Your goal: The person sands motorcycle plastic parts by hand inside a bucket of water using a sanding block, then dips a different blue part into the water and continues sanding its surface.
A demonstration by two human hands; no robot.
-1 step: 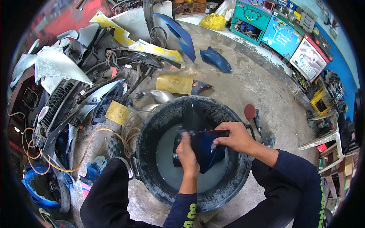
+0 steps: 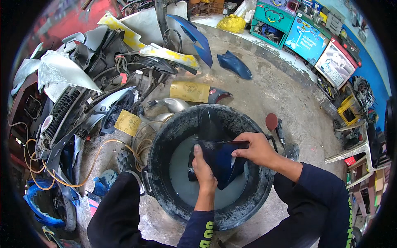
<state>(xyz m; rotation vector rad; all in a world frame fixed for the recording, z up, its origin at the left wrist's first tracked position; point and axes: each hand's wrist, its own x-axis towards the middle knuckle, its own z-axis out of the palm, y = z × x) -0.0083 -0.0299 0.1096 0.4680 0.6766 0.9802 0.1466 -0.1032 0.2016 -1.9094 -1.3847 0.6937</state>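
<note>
A glossy dark blue body panel [image 2: 225, 165] is held over a black tub [image 2: 159, 182] that has cloudy grey water [image 2: 186, 192] in it. My left hand [image 2: 203, 169] grips the panel's left side, thumb up along its face and the other fingers hidden beneath. At the panel's upper right edge, my right hand [image 2: 254, 151] pinches it between thumb and fingers. A thin reddish-brown strip shows by those fingertips; I cannot tell whether it is sandpaper or part of the panel. Another dark piece [image 2: 210, 124] leans against the tub's far inner wall.
Motorcycle parts and fairings [image 2: 66, 74] are heaped at the left, beside a coiled tan hose [image 2: 105, 142]. Yellowish sandpaper sheets [image 2: 189, 91] lie beyond the tub, and a blue panel [image 2: 234, 65] farther back. A tool with a round red disc [image 2: 271, 122] stands right of the tub.
My left thumb has shifted slightly left on the panel. The right hand keeps the same place and grip.
</note>
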